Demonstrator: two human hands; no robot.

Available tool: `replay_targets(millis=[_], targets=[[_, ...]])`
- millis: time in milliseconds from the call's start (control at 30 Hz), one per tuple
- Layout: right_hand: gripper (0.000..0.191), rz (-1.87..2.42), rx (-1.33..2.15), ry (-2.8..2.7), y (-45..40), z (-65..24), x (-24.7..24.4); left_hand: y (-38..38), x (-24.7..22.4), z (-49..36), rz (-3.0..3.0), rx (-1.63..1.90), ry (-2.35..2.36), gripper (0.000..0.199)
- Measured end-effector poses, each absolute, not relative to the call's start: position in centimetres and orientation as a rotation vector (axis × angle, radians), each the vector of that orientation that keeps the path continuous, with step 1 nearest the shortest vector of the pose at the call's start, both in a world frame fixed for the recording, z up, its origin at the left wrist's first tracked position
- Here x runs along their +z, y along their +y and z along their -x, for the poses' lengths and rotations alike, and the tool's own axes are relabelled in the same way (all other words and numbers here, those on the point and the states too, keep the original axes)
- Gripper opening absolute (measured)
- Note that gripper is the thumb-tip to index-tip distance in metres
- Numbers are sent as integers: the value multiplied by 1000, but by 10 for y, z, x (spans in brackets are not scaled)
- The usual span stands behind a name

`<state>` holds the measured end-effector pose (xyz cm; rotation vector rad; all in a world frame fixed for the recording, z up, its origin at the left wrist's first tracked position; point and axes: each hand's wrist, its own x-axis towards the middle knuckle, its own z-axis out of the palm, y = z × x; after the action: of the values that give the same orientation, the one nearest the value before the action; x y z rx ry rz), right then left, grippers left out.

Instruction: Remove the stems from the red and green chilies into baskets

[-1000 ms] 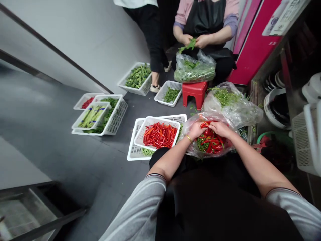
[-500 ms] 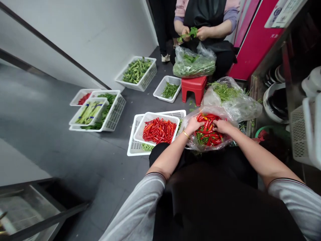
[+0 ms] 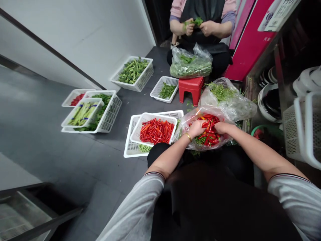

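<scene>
1. Top of the frame, right of centre, a co-worker [image 3: 203, 13] sits, both hands on greens [image 3: 198, 21].
2. Right of centre, here's the clear bag [image 3: 183, 125], mouth wide, red peppers [image 3: 209, 140] heaped inside.
3. Mid-frame, beside it, a white basket [image 3: 136, 134] holds more peppers.
4. Left hand [image 3: 197, 129], inside the bag: fingers gripping red peppers!
5. Right hand [image 3: 222, 128] dips in too, fingertips hidden; can't tell its grip.
6. Gold bracelet [image 3: 188, 137], left wrist.
</scene>
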<state>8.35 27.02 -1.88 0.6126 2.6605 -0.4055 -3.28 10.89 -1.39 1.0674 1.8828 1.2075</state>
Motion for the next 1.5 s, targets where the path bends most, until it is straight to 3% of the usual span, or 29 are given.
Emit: replay_targets(millis=[100,233,400,600,733,1000,1267,1333,1500], targets=[[10,-427,-381,2475,271,-78,3,107,-8,33,-1027,1229,1830,13],[16,-275,-422,2742,263,-74,32,110,-3,34,-982,1240,1777,12],[26,-757,-279,2969,233,-89,33,110,0,27,-588,1417,1608,17],[55,-1002,-206,2512,225,-132,-1,87,4,32,-70,1459,1304,12],[37,-972,-200,2446,233,-139,-9,79,3,37,-33,1446,1312,14],[44,-712,-137,2757,202,-123,33,88,-15,5,-1,1414,1204,30],[32,-69,-605,2759,181,-128,9,95,-10,0,-49,1534,1212,20],[29,-139,-607,2758,205,-134,6,91,-8,10,-26,1614,1268,18],[35,-690,-191,2759,241,-132,-1,80,-3,36,23,1691,1248,20]])
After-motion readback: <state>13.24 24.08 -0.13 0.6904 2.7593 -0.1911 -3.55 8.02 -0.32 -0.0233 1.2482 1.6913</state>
